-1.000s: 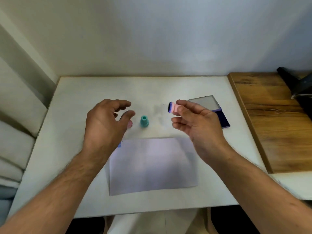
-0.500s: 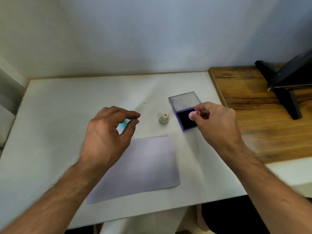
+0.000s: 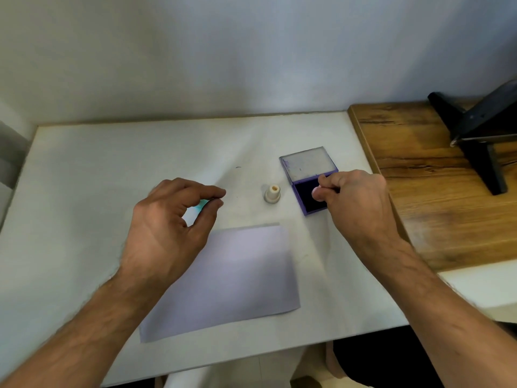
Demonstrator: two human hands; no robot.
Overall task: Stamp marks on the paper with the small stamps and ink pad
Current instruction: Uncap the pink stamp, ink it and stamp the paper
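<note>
Stamp: while the right hand (image 3: 355, 203) pinches it, the pink stamp (image 3: 317, 190) sits face down on or just above the dark pad; only a sliver shows between the fingers (image 3: 326, 180).
Pad: the ink pad (image 3: 309, 198) lies open on the counter (image 3: 84, 169), its clear lid (image 3: 307, 163) folded back toward the wall.
Paper: the sheet (image 3: 232, 278) lies blank, nearer the person, apart from the pad.
Other stamps: 1 cream stamp (image 3: 272, 193) stands upright between the hands; 1 teal stamp (image 3: 201, 205) shows behind the left hand.
Left hand: the left hand (image 3: 170, 228) hovers with thumb and forefinger curled toward each other; I cannot tell whether they grip the teal stamp or merely frame it.
Risk: a tilted press would ink the face unevenly and leave a patchy mark; pressing too hard could slide the light pad across the counter, as nothing steadies it; inked fingers could smudge the sheet.
Hidden: the pink stamp's face, its contact with the pad, and most of the teal stamp, which is blurred.
Edge: a wooden top (image 3: 436, 197) with a black stand (image 3: 475, 127) sits to the right, the stand partly cut off.
</note>
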